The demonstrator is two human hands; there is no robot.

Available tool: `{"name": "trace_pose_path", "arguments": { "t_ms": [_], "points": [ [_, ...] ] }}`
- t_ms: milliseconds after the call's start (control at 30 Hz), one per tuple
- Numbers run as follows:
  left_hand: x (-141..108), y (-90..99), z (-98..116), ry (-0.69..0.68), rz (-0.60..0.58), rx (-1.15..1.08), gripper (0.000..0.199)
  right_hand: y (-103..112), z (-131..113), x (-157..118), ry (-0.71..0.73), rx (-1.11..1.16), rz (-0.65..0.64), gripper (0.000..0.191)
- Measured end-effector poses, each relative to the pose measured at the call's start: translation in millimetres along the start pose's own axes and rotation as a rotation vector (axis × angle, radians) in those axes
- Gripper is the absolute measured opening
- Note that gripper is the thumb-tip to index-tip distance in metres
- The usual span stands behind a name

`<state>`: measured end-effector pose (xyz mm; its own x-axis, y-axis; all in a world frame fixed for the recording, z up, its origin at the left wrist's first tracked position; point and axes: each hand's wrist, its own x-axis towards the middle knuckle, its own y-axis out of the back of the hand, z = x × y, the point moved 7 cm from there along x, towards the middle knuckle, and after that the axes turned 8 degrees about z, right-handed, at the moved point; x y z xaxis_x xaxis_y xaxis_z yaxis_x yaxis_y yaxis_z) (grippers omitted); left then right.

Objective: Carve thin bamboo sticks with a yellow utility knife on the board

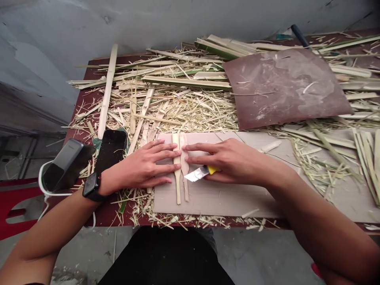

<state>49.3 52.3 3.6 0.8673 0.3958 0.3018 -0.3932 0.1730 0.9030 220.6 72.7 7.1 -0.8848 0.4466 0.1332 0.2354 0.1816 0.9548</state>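
Note:
Two narrow bamboo pieces lie side by side on a flat, pale board (237,202). The left one is a slim bamboo strip (177,186); the right one is a carved bamboo piece (183,160), broader at its upper part and thin below. Fingers stretched out, my left hand (145,164) is open and its fingertips touch the left strip. My right hand (231,158) grips a utility knife (198,173) with a yellow handle, its blade out and pointing left. Two fingertips of that hand rest at the right piece's edge.
Bamboo shavings (204,107) and split strips cover the back of the dark red table. A brown sandpaper sheet (291,87) lies at back right. To the left are a phone (112,146), a power bank (67,164) with a white cable, and a long bamboo slat (108,91).

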Motion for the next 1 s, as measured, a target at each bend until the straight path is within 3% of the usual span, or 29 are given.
{"name": "trace_pose_path", "arguments": {
  "t_ms": [400, 1000],
  "points": [
    [-0.4, -0.9, -1.1, 0.006, 0.009, 0.007, 0.035, -1.1, -2.2, 0.7, 0.0, 0.044, -0.01, 0.037],
    [-0.7, -0.5, 1.4, 0.001, 0.007, 0.035, 0.037, -0.5, -4.3, -0.3, 0.028, -0.003, 0.025, 0.041]
  ]
}}
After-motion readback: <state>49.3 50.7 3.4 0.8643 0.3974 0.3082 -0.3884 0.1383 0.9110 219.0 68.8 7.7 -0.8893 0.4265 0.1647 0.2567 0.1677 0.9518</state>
